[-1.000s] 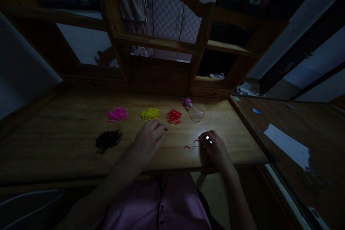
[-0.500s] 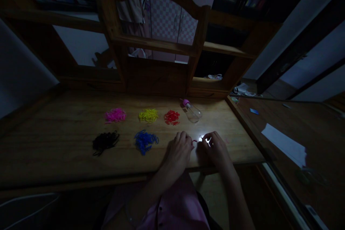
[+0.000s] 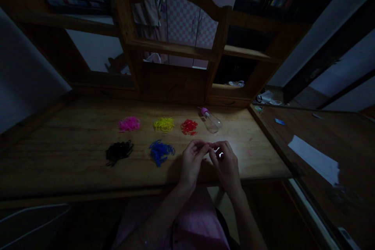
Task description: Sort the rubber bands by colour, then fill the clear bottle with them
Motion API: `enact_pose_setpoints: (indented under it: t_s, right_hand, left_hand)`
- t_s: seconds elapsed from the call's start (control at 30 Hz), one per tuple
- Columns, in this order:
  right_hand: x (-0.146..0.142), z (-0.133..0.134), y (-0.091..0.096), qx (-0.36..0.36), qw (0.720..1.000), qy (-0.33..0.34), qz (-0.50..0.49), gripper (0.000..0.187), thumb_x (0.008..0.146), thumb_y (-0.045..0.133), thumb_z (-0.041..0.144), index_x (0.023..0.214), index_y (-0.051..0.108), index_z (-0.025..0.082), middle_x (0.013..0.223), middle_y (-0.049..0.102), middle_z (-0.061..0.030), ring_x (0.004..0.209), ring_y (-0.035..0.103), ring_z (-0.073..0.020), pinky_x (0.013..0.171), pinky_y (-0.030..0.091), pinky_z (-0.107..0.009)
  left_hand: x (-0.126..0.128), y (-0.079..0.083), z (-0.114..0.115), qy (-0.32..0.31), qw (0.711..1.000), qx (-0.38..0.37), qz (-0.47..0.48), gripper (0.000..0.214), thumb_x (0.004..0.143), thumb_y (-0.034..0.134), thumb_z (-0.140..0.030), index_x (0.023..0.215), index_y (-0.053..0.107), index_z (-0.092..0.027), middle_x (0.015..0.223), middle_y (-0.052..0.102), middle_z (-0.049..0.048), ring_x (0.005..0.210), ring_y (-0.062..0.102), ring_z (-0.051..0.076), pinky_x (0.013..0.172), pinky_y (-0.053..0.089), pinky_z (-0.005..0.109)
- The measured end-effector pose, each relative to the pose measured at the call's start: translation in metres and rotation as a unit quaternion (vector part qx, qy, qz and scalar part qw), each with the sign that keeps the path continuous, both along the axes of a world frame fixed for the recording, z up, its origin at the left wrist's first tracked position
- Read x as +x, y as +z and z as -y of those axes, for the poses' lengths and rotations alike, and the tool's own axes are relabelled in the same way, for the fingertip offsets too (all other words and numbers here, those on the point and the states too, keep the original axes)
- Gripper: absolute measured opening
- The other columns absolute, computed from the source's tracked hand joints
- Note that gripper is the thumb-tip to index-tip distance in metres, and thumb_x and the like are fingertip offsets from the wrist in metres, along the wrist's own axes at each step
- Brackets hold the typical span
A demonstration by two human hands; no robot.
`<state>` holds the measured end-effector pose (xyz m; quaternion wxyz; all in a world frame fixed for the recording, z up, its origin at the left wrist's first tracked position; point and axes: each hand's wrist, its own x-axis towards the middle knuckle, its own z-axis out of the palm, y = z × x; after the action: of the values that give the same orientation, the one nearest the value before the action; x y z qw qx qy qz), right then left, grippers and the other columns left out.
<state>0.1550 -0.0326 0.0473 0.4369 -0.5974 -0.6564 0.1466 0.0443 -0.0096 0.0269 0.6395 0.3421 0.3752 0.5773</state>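
Note:
My left hand (image 3: 191, 163) and my right hand (image 3: 227, 163) meet above the front of the wooden desk. Their fingertips are pinched together at one spot, closed around something too small and dark to make out. Left of my hands lies a pile of small blue strips (image 3: 160, 152), with a pile of black strips (image 3: 118, 151) farther left. Behind these are piles of pink strips (image 3: 129, 124), yellow strips (image 3: 163, 124) and red strips (image 3: 189, 126). A clear bottle with a pink cap (image 3: 212, 122) lies on its side beyond my hands.
The wooden desk (image 3: 88, 164) has a shelf frame (image 3: 172, 80) along its back. On a lower surface to the right lie white paper (image 3: 313, 159) and a small blue card (image 3: 279, 121). A bright glare shows on the desk beside my right hand. The room is dim.
My hands were apart, with a short dark red piece at my left fingertips. Now they have come together and the fingertips touch. The view has shifted slightly.

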Motion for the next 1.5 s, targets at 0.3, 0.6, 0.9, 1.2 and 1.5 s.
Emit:
enact_pose_setpoints:
  t_s: [0.3,0.6,0.9,1.2,1.5]
  right_hand:
    - [0.154,-0.023,-0.040,0.031,0.968,-0.241,0.059,0.031,0.086,0.053,0.043,0.101,0.060,0.017,0.096,0.064,-0.0109,0.074,0.061,-0.0203,0.063,0.047,-0.032]
    - [0.208,-0.052,-0.046,-0.050,0.962,-0.171,0.205,0.019,0.088,0.048,0.034,0.087,0.060,0.020,0.091,0.063,-0.0130,0.083,0.059,-0.0251,0.071,0.043,-0.036]
    - [0.103,-0.027,-0.004,-0.040,0.999,0.008,0.035,0.017,0.094,0.046,0.035,0.094,0.053,0.020,0.088,0.059,-0.0057,0.079,0.056,-0.0186,0.068,0.044,-0.029]
    - [-0.013,0.018,0.024,-0.045,0.981,0.093,-0.164,0.014,0.097,0.045,0.028,0.091,0.056,0.020,0.085,0.058,-0.0018,0.078,0.058,-0.0144,0.068,0.046,-0.026]
    - [0.007,0.013,0.006,-0.027,0.998,0.014,-0.055,0.021,0.095,0.048,0.026,0.110,0.061,0.023,0.103,0.060,-0.0060,0.083,0.060,-0.0166,0.068,0.047,-0.028]
  left_hand:
    - [-0.015,-0.015,-0.007,0.000,0.999,-0.011,-0.043,0.033,0.072,0.075,-0.036,0.094,0.059,-0.018,0.089,0.069,0.0049,0.080,0.068,0.016,0.075,0.052,0.027]
    - [-0.008,-0.023,-0.002,-0.019,0.996,0.023,-0.081,0.024,0.071,0.075,-0.033,0.086,0.065,-0.019,0.084,0.069,0.0040,0.077,0.067,0.016,0.071,0.053,0.026]
    - [-0.009,-0.017,0.001,-0.025,0.998,-0.002,-0.062,0.029,0.072,0.075,-0.032,0.094,0.067,-0.015,0.087,0.072,0.0060,0.079,0.068,0.017,0.073,0.053,0.026]
    - [-0.013,0.013,0.021,0.021,0.992,0.075,-0.095,0.019,0.077,0.070,-0.030,0.091,0.073,-0.018,0.090,0.069,0.0042,0.078,0.065,0.015,0.074,0.052,0.025]
    - [-0.117,0.028,-0.035,0.087,0.861,0.183,-0.467,0.018,0.081,0.063,-0.037,0.082,0.070,-0.021,0.090,0.067,0.0042,0.087,0.062,0.020,0.082,0.048,0.031]
